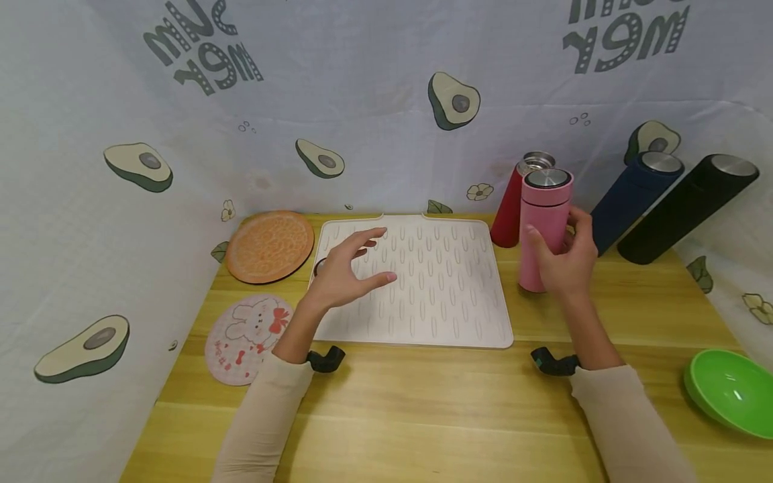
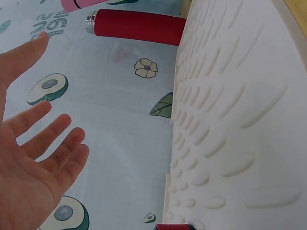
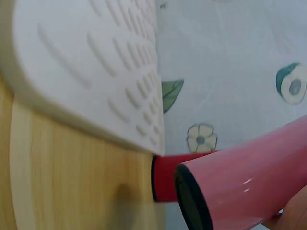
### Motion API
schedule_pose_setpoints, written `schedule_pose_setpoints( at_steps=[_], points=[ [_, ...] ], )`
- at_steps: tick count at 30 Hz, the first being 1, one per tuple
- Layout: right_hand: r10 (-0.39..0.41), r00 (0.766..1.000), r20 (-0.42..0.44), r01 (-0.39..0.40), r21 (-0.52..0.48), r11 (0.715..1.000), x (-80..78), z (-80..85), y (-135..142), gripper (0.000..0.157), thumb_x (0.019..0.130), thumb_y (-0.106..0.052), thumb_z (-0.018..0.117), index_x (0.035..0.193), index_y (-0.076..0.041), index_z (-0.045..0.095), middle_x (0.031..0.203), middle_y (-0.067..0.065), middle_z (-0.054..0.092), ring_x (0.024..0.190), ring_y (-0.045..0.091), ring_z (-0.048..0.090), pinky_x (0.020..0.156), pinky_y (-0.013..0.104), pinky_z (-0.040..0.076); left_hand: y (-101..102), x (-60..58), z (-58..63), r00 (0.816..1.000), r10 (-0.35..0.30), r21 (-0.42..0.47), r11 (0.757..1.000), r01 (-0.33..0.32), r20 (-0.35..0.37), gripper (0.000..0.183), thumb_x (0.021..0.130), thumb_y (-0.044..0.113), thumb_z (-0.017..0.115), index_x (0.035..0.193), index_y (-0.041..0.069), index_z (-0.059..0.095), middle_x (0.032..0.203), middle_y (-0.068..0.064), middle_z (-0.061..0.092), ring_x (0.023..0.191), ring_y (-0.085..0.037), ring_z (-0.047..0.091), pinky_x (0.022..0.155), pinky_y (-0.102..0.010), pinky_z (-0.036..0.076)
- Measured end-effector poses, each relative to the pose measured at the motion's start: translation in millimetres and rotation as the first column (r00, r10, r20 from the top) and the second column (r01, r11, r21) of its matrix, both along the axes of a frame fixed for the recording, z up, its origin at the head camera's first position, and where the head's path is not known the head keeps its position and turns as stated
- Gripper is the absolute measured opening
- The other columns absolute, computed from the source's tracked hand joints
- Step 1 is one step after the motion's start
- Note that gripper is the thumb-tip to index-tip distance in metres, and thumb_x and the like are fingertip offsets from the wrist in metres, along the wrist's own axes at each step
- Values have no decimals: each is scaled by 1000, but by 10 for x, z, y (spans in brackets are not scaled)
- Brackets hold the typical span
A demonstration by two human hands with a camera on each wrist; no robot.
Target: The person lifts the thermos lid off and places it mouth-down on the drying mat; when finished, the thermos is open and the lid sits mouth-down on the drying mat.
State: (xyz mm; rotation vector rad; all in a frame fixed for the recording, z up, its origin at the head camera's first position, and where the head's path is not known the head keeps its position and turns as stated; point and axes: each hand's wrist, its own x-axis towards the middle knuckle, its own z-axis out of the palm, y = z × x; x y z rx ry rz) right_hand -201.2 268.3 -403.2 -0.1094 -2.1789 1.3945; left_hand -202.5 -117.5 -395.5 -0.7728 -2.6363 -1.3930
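My right hand (image 1: 568, 258) grips a pink thermos bottle (image 1: 546, 228) with a steel-topped lid, fingers wrapped round its right side. The bottle is upright, and in the right wrist view its dark-rimmed base (image 3: 192, 199) hangs above the table. Just behind it stands a red bottle (image 1: 508, 208), its bare metal neck uncapped. Over the left part of a white ridged mat (image 1: 435, 288), my left hand (image 1: 341, 272) is held with thumb and fingers spread apart, holding nothing. A small dark-rimmed round thing (image 1: 318, 267) is mostly hidden behind that hand.
To the right stand a dark blue bottle (image 1: 634, 198) and a black bottle (image 1: 685, 208); a green bowl (image 1: 733, 392) is nearer. An orange round mat (image 1: 270, 247) and a pink rabbit mat (image 1: 241, 342) lie left. A printed cloth (image 1: 374, 100) hangs behind the wooden table (image 1: 435, 409).
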Motion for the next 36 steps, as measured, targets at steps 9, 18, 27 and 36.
schedule_pose_setpoints(
  at_steps=[9, 18, 27, 36],
  points=[
    [238, 964, -118, -244, -38, 969, 138, 108, -489, 55, 99, -20, 65, 151, -22, 45, 130, -14, 57, 112, 11, 60, 90, 15, 52, 152, 79, 101, 998, -52, 42, 998, 53, -30, 80, 85, 38, 85, 154, 29, 46, 153, 5, 52, 132, -15, 55, 116, -35, 46],
    [331, 932, -146, -323, 77, 943, 190, 167, -767, 55, 91, -15, 69, 142, -3, 53, 124, 15, 64, 104, 9, 59, 84, 14, 50, 330, 143, 139, 993, -105, 110, 988, 111, -59, 80, 85, 38, 85, 155, 32, 45, 152, 8, 51, 133, -12, 54, 117, -31, 45],
    [503, 864, 21, -489, 273, 829, 294, 314, -743, 60, 83, -16, 74, 139, -9, 57, 124, 13, 68, 107, 21, 58, 82, 27, 53, 372, 256, 302, 984, -142, 201, 966, 161, -106, 82, 85, 30, 86, 156, 29, 43, 152, 8, 51, 132, -13, 56, 113, -34, 50],
    [617, 773, 147, -620, 383, 685, 422, 480, -777, 64, 81, -22, 82, 139, -13, 58, 125, 4, 67, 105, 19, 61, 77, 38, 60, 356, 401, 469, 962, -212, 197, 950, 244, -169, 91, 82, 19, 87, 159, 27, 38, 153, 7, 49, 132, -14, 54, 111, -34, 51]
  ],
)
